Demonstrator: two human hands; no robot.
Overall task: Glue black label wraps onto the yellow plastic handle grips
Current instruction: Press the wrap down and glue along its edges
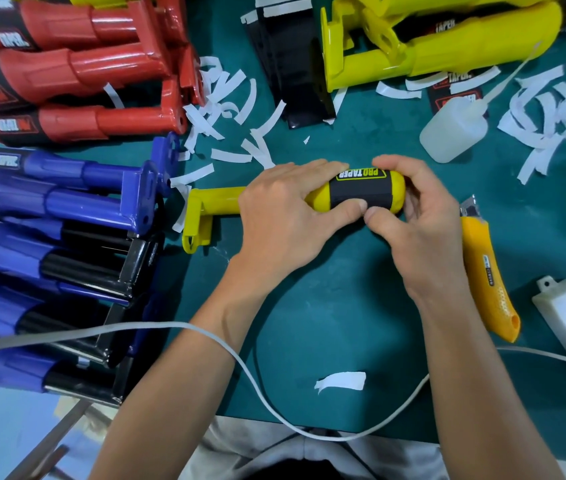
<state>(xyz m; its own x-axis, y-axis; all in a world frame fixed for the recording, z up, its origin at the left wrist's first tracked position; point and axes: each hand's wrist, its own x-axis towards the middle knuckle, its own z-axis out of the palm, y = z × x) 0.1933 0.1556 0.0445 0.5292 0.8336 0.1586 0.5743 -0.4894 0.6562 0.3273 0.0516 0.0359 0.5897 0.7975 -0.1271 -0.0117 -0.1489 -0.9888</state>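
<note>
The yellow handle (pixel 219 202) sits crosswise above the green mat (pixel 326 306), its black label (pixel 361 194) wrapped round the thick end. The left hand (pixel 274 220) curls round the handle's middle, thumb pressing the label's near edge; the right hand (pixel 423 220) curls its fingers over the rounded end, its thumb meeting the left thumb on the label

The yellow handle grip (pixel 217 202) looks like smooth glossy plastic, its black label wrap (pixel 361 194) matt, on a matt green mat (pixel 337 306).
</note>
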